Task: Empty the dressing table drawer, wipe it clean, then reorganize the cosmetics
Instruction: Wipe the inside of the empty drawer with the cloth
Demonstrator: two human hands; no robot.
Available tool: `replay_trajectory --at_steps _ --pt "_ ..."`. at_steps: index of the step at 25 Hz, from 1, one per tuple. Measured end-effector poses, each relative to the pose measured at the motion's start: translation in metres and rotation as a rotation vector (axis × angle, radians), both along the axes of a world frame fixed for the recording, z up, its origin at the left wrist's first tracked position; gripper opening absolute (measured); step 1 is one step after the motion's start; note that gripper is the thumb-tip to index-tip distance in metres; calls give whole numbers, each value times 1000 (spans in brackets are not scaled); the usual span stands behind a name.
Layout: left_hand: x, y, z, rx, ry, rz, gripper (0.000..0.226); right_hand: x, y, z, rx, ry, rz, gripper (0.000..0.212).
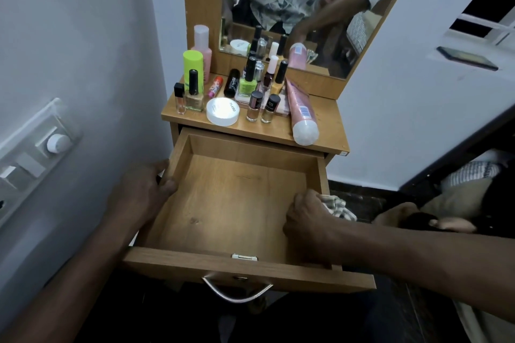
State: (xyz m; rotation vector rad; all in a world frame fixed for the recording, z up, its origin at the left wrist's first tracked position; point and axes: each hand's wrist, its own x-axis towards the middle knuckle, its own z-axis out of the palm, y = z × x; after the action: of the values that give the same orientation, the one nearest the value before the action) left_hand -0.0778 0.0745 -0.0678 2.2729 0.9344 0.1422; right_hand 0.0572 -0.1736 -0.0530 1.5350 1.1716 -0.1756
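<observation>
The wooden drawer (223, 203) is pulled out and holds nothing. My left hand (145, 189) grips its left wall. Over the drawer's right wall, my right hand (309, 217) is closed on a striped cloth (337, 205). The cosmetics stand on the dressing table top (328, 120): several nail polish bottles (246, 78), a round white jar (223, 111), a pink tube (301, 111) lying on its side, a green-capped bottle (192, 64), a pink bottle (202, 44) and a lip balm (216, 86).
A mirror (292, 8) rises behind the table top. A white wall with a switch panel (36, 153) is close on the left. A metal handle (237, 289) hangs from the drawer front. Fabric items (459, 195) lie to the right, and a dark floor (356, 198) shows beside the table.
</observation>
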Motion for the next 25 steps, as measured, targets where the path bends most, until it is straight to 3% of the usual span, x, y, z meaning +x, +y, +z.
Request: replay_trajectory --at_steps 3,5,8,10,12,14,17,20,21,25 --pt "0 -1 2 -6 19 -9 50 26 16 6 142 -200 -21 44" --pt "0 -3 4 -5 16 -5 49 43 22 19 217 -162 -27 36" --pt "0 -4 7 1 1 10 45 38 11 22 234 136 -62 25" --pt "0 -5 8 -15 6 33 46 14 2 25 29 393 -183 25" --pt "0 -7 7 -30 24 39 49 5 -1 32 -160 526 -261 19" --pt "-2 -8 6 -40 14 37 49 19 3 32 -87 450 -251 20" --pt "-1 -11 9 -26 -16 22 43 34 -3 32 197 301 -64 35" --pt "0 -9 8 -30 7 35 40 24 -17 30 -102 422 -103 42" --pt "0 -9 7 -22 16 30 37 17 -23 30 -114 418 -95 41" --pt "2 -12 13 -36 4 21 33 20 -23 39 538 203 -193 37"
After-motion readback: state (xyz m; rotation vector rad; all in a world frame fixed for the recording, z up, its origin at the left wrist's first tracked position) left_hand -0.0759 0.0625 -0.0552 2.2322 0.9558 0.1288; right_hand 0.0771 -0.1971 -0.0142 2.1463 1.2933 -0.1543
